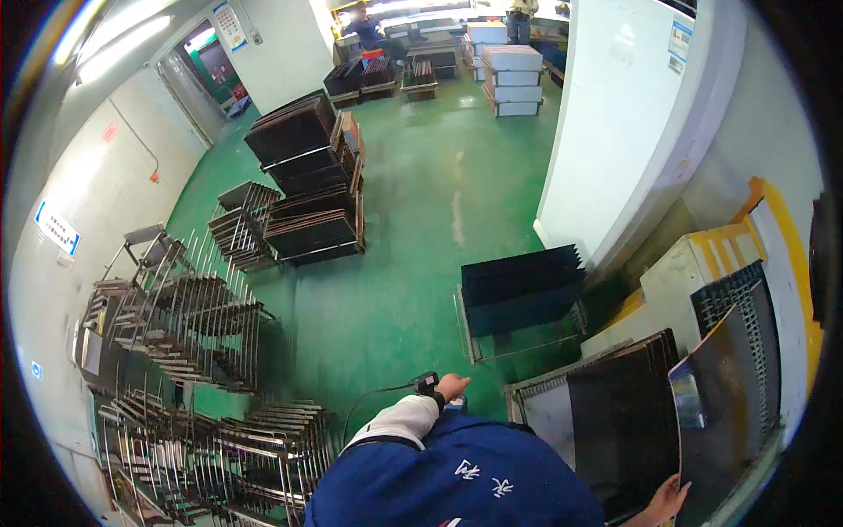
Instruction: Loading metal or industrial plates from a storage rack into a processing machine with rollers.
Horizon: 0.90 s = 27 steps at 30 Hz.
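At the lower right my right hand (669, 502) is closed on the near edge of a thin, dark, glossy panel (724, 408). The panel stands tilted, leaning toward a black toothed conveyor (762, 303) at the right wall. Just left of that hand, a rack holds several dark panels (619, 422) and a greyish one (546, 417). My left hand (453, 386) is in front of my body, with a small black device (426, 384) and its cable at the wrist. Its fingers are too small to read, and I see nothing plainly held.
A wire rack of dark panels (522, 294) stands ahead. Metal slotted racks (202, 316) crowd the left side, with stacked dark panels (312, 224) beyond. A white pillar (606, 114) rises at right. Grey boxes (514, 79) and two people (373, 35) are far back.
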Motion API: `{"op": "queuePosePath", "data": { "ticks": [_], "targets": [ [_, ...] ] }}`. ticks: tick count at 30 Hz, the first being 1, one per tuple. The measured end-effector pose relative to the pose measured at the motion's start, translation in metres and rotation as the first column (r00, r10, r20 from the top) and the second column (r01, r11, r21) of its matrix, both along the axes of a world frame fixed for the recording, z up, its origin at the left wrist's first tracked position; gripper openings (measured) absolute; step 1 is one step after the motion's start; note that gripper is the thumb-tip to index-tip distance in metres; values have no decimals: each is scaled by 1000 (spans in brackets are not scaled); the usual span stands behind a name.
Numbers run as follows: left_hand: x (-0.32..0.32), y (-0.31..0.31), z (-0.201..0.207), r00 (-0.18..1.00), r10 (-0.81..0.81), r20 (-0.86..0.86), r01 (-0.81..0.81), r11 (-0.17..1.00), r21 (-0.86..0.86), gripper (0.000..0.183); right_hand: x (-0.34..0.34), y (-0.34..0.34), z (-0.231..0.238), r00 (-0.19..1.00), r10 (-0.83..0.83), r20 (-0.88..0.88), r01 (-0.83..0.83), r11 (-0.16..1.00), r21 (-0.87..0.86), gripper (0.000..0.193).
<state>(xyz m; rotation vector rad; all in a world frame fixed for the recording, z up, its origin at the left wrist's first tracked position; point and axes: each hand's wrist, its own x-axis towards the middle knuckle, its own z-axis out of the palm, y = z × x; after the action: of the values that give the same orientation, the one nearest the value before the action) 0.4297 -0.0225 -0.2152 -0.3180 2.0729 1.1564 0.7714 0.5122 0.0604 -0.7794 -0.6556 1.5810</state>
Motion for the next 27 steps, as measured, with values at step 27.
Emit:
{"op": "queuePosePath", "data": {
  "ticks": [27],
  "targets": [
    [11,-4,36,997,-55,61,39,968,248,31,-60,-17,47,950,-125,-284,1,917,-400,11]
  ]
}}
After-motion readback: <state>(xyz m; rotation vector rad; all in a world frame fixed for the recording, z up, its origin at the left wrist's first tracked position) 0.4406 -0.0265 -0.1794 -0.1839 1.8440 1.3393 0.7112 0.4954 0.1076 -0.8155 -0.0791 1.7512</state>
